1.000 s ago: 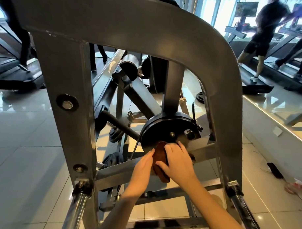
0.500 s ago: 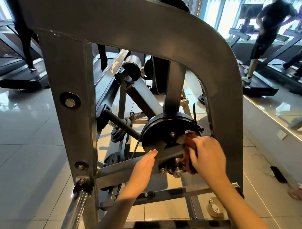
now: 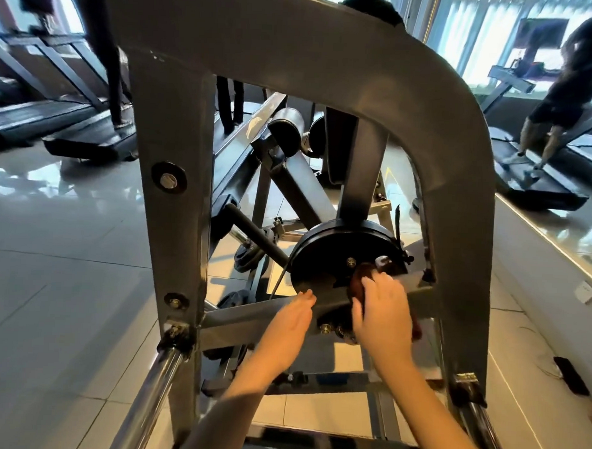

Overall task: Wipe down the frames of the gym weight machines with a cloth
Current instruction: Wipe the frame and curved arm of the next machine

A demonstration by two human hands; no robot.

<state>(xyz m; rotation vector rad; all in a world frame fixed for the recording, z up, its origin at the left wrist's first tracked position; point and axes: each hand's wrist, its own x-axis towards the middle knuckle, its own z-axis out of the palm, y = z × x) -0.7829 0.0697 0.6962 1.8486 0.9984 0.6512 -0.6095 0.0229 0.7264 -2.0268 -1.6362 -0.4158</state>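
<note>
A grey steel machine frame (image 3: 327, 50) arches over the view. Its lower crossbar (image 3: 237, 318) runs between the two uprights. My right hand (image 3: 382, 311) grips a dark brown cloth (image 3: 359, 283) and presses it against the crossbar just below a black weight plate (image 3: 327, 255). A bit of the cloth also shows past the hand's right side. My left hand (image 3: 291, 320) rests on the crossbar to the left of the cloth, fingers straight and together.
Chrome bars (image 3: 148, 387) leave the frame's lower corners towards me. Padded rollers (image 3: 286, 126) and levers sit behind the frame. People walk on treadmills (image 3: 537, 185) at the back right and back left. A dark phone-like object (image 3: 571, 375) lies on the tiled floor at right.
My right hand slid the cloth rightward along the crossbar, then back a little to the left. My left hand stayed on the bar.
</note>
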